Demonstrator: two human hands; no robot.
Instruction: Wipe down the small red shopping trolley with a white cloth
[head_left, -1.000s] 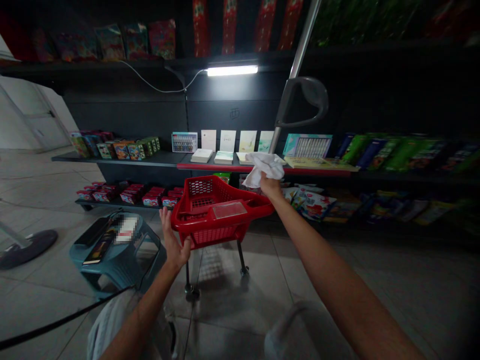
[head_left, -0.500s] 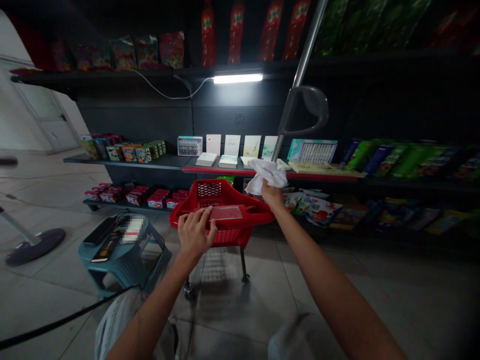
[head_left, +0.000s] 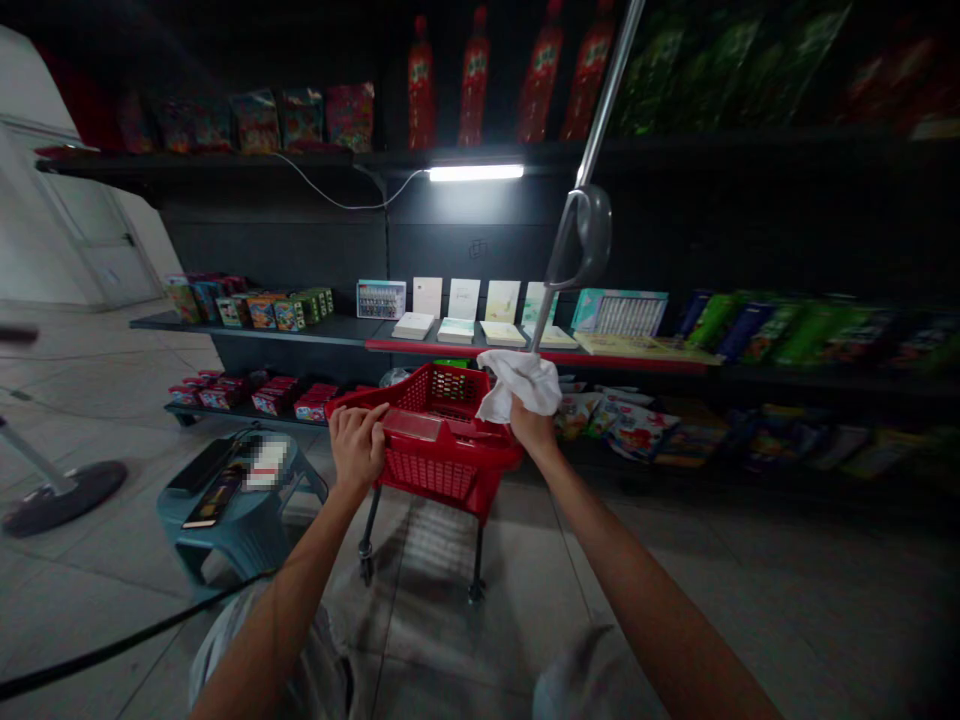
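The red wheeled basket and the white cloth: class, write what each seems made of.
The red wheeled basket looks like moulded plastic, glossy, with even colour and cast mesh walls. The white cloth looks like soft matte fabric, bunched in folds; its fibre cannot be told.

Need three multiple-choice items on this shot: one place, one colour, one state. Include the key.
1. Where is the teal stool relative to the red shopping basket?
A. Left of it in view
B. Right of it in view
C. Inside it

2. What colour is the cloth in the right hand?
A. Red
B. White
C. Green

3. What is the left hand doing?
A. Holding the cloth
B. Resting on the stool
C. Gripping the basket's rim

1: A, the teal stool stands on the floor left of the basket.
2: B, the bunched white cloth shows above the fist.
3: C, its fingers curl over the near rim.
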